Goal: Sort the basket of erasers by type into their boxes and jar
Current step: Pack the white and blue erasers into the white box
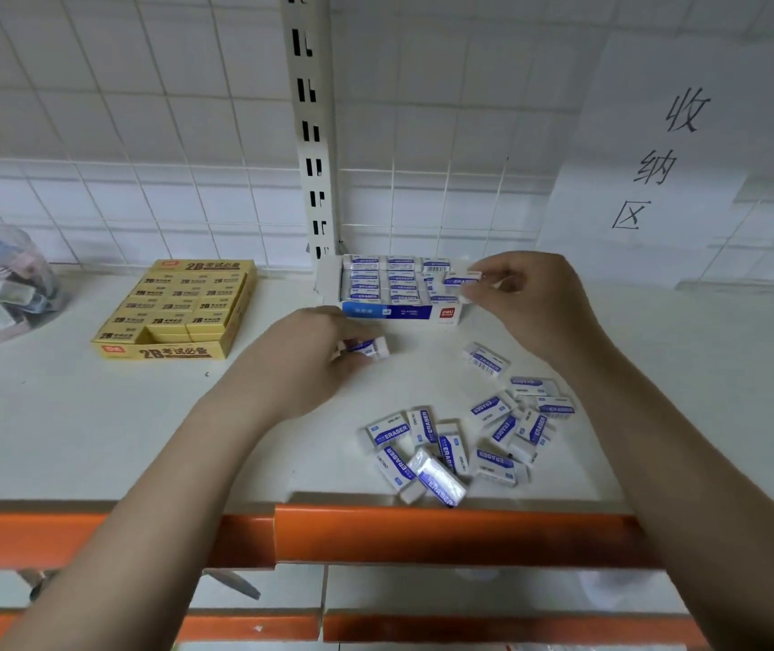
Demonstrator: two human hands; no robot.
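White shelf point(70, 429) with an orange front edge, tiled wall behind. Right hand point(533, 305) pinches one blue-and-white eraser point(462, 279) over the blue box point(399, 312) of matching erasers; left hand point(314, 359) grips another eraser point(368, 346) just in front of that box. Loose erasers point(464, 439) lie scattered near the front edge, with the yellow box point(176, 352) and clear jar point(0, 284) off to the left.

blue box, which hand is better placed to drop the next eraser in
Right. The right hand already pinches an eraser over the blue box's right end. The left hand holds its own eraser in front of the box, above the shelf.
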